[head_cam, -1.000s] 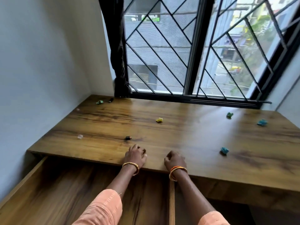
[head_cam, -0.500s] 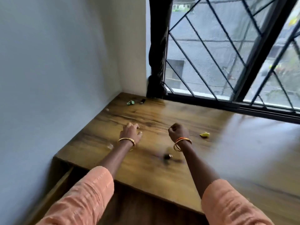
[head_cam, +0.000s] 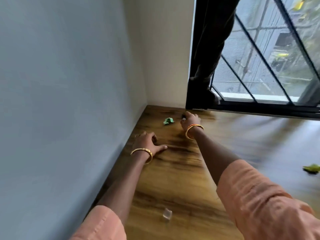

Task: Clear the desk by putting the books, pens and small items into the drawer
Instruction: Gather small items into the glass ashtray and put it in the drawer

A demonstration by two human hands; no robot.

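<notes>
While pinching a small dark item (head_cam: 183,116) at twelve o'clock — right-hand fingers (head_cam: 186,118) curled, left hand (head_cam: 147,141) spread flat on the surface (head_cam: 173,179) — could fumble it.

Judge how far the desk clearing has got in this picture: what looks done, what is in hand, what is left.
Done: no books or pens show on the desk; the drawer is out of view. In hand: the right hand reaches the far corner and pinches a small dark item; the left hand rests on the wood. Left: the green scrap, the clear piece and a yellow-green bit.
</notes>
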